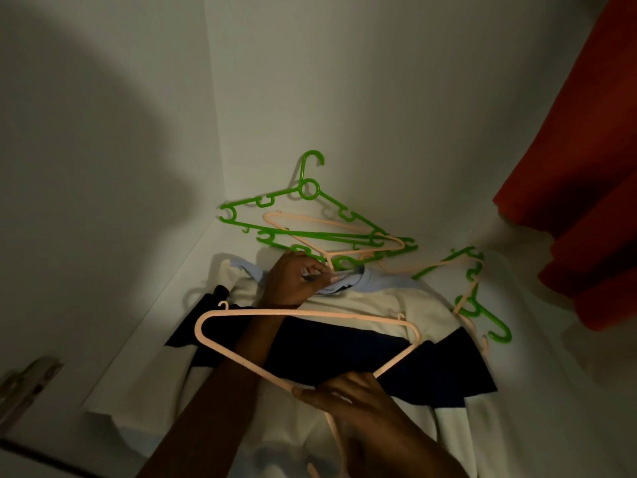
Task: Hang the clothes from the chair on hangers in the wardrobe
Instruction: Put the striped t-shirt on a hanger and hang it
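A cream, navy and light-blue sweater [372,305] lies flat on the white wardrobe shelf [151,339]. My left hand [298,279] pinches its light-blue collar at the neck opening, with the forearm passing through a peach hanger [310,313]. That hanger is held upside down over the sweater, its wide bar toward the collar. My right hand [348,396] grips it at the neck, the hook pointing down toward me.
Loose green hangers [308,189] and peach hangers [348,224] are piled at the back corner, and more hangers [472,298] lie to the right. A red garment [593,188] hangs at the right. White wardrobe walls close in at left and back. A door hinge [24,388] shows lower left.
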A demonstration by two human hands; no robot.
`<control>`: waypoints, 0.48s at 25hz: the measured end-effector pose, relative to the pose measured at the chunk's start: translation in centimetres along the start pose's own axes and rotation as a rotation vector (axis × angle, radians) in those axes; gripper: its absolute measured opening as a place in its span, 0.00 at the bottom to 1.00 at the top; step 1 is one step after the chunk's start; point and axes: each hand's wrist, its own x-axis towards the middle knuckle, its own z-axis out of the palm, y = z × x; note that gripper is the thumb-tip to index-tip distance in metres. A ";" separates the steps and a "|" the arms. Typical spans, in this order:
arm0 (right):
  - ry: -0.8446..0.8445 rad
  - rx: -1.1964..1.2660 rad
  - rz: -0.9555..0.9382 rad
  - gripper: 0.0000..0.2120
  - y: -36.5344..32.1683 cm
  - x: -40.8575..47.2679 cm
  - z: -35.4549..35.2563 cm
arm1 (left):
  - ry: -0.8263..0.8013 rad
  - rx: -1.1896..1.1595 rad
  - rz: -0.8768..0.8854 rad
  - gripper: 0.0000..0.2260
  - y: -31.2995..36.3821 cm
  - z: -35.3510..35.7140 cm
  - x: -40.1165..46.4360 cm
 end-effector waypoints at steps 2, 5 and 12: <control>0.082 -0.029 -0.011 0.28 -0.4 -0.4 0.4 | -0.004 -0.017 0.027 0.09 0.1 0.2 -0.3; 0.133 0.174 -0.011 0.26 -0.8 0.7 -1.5 | 0.010 -0.042 0.023 0.07 -0.3 0.2 -0.1; 0.701 0.431 0.121 0.11 -0.6 6.3 -15.4 | 0.192 0.158 -0.001 0.09 0.6 0.9 -0.6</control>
